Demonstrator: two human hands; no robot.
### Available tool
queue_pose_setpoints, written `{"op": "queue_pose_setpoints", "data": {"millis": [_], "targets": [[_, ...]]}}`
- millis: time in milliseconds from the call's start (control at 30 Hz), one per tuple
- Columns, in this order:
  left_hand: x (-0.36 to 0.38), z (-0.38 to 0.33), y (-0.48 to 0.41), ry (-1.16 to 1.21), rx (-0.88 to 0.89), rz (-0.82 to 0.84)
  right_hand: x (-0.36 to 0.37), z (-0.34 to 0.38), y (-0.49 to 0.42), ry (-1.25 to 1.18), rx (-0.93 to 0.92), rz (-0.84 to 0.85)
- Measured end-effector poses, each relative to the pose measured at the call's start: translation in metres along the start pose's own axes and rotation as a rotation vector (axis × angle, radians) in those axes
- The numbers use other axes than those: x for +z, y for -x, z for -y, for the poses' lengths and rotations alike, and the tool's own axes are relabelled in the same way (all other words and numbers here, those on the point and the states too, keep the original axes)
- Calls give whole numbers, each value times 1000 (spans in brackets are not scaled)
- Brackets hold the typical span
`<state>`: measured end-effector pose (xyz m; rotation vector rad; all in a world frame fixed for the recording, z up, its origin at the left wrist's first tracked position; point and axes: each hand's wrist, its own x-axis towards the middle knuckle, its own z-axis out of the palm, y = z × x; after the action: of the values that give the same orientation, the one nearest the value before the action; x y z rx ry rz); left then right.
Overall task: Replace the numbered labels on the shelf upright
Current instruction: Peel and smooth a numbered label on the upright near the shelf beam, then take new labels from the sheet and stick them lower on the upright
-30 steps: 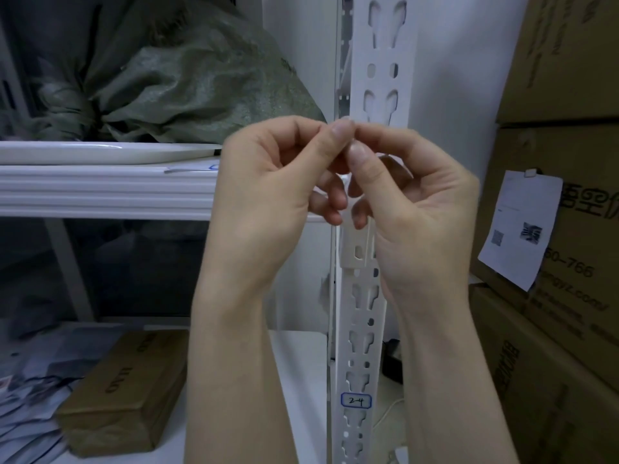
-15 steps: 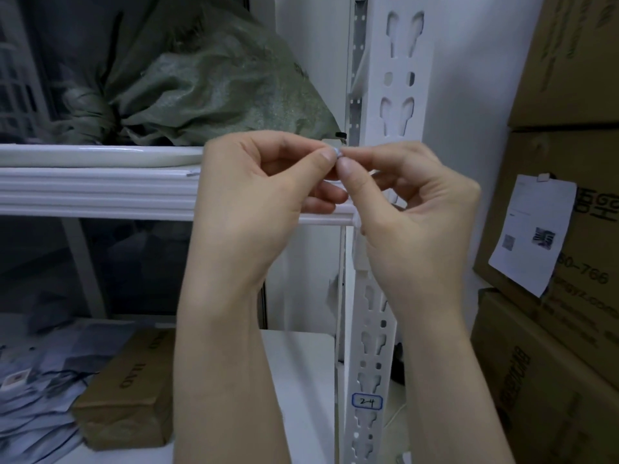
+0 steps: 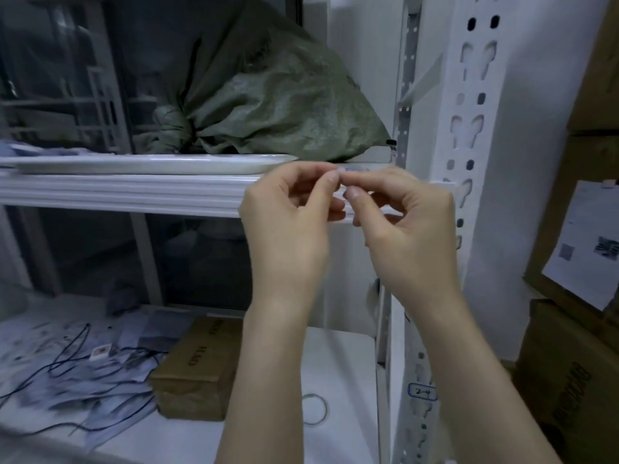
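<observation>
A white metal rack stands in a dim storeroom against a pale wall. At far left, dark cords (image 3: 67,366) and papers lie tangled on the white lower shelf (image 3: 341,356). Beside them are one brown box (image 3: 197,366) and one thin ring (image 3: 315,408). On the upper shelf board (image 3: 117,195) rest one flat white tray (image 3: 150,164) and one green woven sack (image 3: 284,105).

Two bare hands meet in front of that board's edge. The left hand (image 3: 288,222) pinches with thumb and forefinger, its other fingers curled. Between the fingertips of both hands is a small label (image 3: 355,170), blurred, seemingly pale with a bluish edge. The right hand (image 3: 412,229) pinches it too.

Just right stands the slotted white shelf upright (image 3: 469,128), with one label marked 24 (image 3: 422,392) stuck low on it. Three cartons (image 3: 569,380) are stacked at far right, and one paper sheet (image 3: 579,249) hangs on the middle one.

A second ago the hands were in front of the upright; now they are to its left, with the same two-handed pinch. The 24 label has stayed put.
</observation>
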<state>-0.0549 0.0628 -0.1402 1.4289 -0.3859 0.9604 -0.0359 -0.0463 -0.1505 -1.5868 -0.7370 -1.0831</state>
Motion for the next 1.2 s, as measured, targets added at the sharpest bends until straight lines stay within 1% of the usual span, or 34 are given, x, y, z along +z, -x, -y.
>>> {"op": "queue_pose_setpoints", "data": {"millis": [67, 200, 367, 433, 567, 633, 800, 967, 1067, 1200], "targets": [[-13, 3, -2, -32, 0, -32, 11, 1, -2, 42, 0, 40], [-34, 3, -25, -81, 4, -90, 36, 9, -15, 139, -61, 92], [-55, 3, -54, -194, 55, -93, 65, 16, -34, 228, -97, 63], [-62, 5, -66, -266, 91, -84, 73, 15, -42, 253, -86, 56], [-72, 19, -102, -441, 139, -97, 81, 13, -62, 342, -46, 121], [-74, 31, -122, -537, 131, -93, 82, 10, -72, 394, -33, 140], [-67, 60, -151, -743, 65, -6, 78, 0, -90, 479, 26, 188], [-62, 66, -162, -808, -9, -23, 64, -15, -87, 546, 83, 223], [-63, 67, -159, -789, 16, -33, 59, -19, -82, 581, 66, 216], [-64, 64, -153, -747, 50, -56, 58, -16, -87, 511, 113, 192]]}}
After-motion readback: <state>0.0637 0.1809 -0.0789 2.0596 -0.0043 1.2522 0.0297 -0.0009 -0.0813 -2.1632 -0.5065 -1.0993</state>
